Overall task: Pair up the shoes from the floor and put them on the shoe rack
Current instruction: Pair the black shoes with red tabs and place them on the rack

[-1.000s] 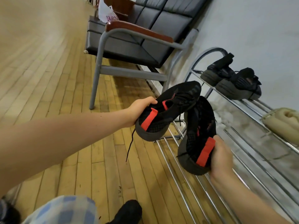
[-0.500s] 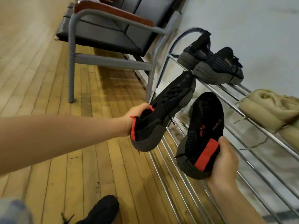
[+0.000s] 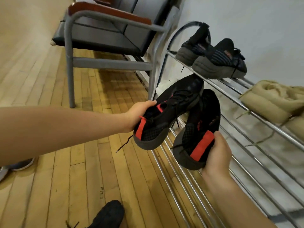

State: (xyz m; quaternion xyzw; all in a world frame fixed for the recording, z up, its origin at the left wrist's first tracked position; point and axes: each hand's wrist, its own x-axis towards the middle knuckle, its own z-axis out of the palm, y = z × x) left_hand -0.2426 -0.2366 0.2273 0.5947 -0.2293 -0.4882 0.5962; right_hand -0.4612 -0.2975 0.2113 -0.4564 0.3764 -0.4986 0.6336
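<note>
Shoes first: down by our feet there's one dark shoe (image 3: 109,214) left on the floor (image 3: 49,186). Above it, our right hand (image 3: 217,155) has fingers wrapped round the heel of one black-and-red sneaker (image 3: 197,129), and our left hand (image 3: 138,112) is clamped on the heel collar of its mate (image 3: 167,111), both held over the shoe rack (image 3: 189,186). They look light and floppy, so heels seem the firmest grab. Farther back, a dark pair (image 3: 213,58) sits on the top rail.
</note>
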